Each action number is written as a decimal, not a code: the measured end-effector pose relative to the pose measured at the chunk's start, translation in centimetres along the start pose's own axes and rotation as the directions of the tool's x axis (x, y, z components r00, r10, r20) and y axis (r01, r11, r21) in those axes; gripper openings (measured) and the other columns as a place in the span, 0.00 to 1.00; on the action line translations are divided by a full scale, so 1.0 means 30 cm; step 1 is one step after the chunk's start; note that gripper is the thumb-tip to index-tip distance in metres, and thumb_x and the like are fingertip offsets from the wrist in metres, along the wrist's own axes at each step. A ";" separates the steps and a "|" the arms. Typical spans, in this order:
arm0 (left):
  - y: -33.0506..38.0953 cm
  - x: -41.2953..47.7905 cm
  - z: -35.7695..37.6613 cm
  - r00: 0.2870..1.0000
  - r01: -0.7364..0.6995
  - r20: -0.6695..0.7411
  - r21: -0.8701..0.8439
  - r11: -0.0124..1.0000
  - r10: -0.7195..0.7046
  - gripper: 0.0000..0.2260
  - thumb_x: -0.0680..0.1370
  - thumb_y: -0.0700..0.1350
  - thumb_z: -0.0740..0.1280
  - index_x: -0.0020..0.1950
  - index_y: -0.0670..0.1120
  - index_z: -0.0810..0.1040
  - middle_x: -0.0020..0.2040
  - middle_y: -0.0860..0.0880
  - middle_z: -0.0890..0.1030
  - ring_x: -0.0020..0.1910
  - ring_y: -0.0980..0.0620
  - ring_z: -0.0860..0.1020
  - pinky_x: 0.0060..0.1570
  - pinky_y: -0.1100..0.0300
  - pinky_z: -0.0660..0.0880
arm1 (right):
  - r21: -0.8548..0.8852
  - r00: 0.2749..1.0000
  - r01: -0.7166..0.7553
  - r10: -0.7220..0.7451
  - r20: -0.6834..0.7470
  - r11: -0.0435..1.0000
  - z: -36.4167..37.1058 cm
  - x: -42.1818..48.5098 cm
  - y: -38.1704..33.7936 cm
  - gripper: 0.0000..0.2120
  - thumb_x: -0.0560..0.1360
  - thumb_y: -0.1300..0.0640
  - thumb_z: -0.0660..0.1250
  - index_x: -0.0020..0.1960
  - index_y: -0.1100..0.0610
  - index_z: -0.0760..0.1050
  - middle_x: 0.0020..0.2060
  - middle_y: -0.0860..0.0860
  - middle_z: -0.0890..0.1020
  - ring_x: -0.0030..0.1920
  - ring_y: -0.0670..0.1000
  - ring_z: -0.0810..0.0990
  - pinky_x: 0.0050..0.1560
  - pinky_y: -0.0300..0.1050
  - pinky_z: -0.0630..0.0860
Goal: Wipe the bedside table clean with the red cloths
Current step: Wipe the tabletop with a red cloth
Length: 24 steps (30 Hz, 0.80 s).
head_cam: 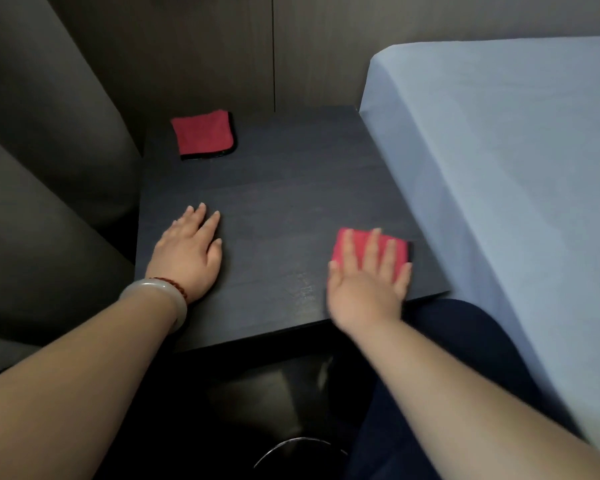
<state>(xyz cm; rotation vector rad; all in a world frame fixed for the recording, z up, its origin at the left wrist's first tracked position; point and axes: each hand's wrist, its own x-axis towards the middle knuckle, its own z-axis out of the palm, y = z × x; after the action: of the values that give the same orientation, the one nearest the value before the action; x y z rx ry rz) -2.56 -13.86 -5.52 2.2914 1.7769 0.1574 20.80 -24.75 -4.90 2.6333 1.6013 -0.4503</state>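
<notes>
Presently: right hand [368,289] pressing spread fingers [373,249] flat on a folded red cloth [362,245] near the bedside table [291,202] front right edge; left hand [187,252] lying open, empty, on the tabletop; second red cloth [203,135] sitting at the far left corner; bed [499,150] adjoining

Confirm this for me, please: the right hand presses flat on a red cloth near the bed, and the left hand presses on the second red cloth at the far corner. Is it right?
Not quite. The head view shows the left hand flat on the bare bedside table, with no cloth under it. The second red cloth lies untouched at the far left corner. The right hand does press flat on a red cloth near the bed.
</notes>
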 end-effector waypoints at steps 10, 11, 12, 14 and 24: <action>-0.010 0.000 0.015 1.000 -0.013 -0.014 -0.003 1.000 0.013 0.24 0.82 0.49 0.54 0.79 0.50 0.58 0.80 0.48 0.55 0.78 0.49 0.50 0.76 0.52 0.48 | -0.051 0.982 0.188 -0.187 0.030 0.981 -0.023 0.106 -0.004 0.26 0.82 0.42 0.42 0.78 0.38 0.38 0.79 0.47 0.38 0.78 0.52 0.37 0.75 0.58 0.36; -0.007 0.002 0.015 1.000 -0.010 -0.018 -0.004 1.000 0.010 0.24 0.82 0.49 0.54 0.79 0.50 0.58 0.80 0.48 0.55 0.78 0.49 0.50 0.76 0.52 0.47 | -0.040 0.994 0.098 -0.096 0.045 0.994 -0.032 0.127 0.000 0.26 0.82 0.42 0.41 0.77 0.39 0.36 0.79 0.47 0.37 0.78 0.53 0.36 0.75 0.59 0.36; -0.004 0.003 0.014 1.000 -0.008 -0.022 -0.003 1.000 0.008 0.24 0.82 0.49 0.54 0.79 0.50 0.57 0.80 0.48 0.55 0.78 0.49 0.50 0.76 0.52 0.47 | -0.035 0.996 0.070 -0.068 0.052 0.997 -0.031 0.119 -0.021 0.26 0.82 0.42 0.40 0.77 0.39 0.35 0.78 0.48 0.36 0.78 0.54 0.35 0.75 0.60 0.36; 0.000 0.008 0.008 1.000 -0.005 -0.024 0.006 1.000 0.005 0.24 0.82 0.48 0.54 0.79 0.50 0.57 0.80 0.48 0.54 0.79 0.49 0.50 0.76 0.52 0.47 | -0.037 0.979 0.203 -0.202 0.025 0.978 0.008 0.024 -0.111 0.27 0.81 0.42 0.40 0.77 0.40 0.34 0.78 0.49 0.34 0.77 0.55 0.34 0.74 0.61 0.35; -0.011 0.012 0.009 1.000 -0.019 0.007 0.018 1.000 0.019 0.25 0.82 0.49 0.53 0.79 0.51 0.55 0.80 0.48 0.52 0.79 0.49 0.48 0.76 0.53 0.46 | -0.044 0.963 0.262 -0.259 0.068 0.964 -0.012 0.178 -0.159 0.26 0.81 0.41 0.40 0.77 0.38 0.37 0.78 0.47 0.36 0.78 0.53 0.35 0.75 0.58 0.35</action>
<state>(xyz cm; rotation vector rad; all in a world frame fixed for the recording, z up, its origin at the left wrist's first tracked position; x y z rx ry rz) -2.71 -13.46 -5.88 2.3187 1.7606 0.1369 19.01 -17.81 -5.32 2.3546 1.9205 -0.4856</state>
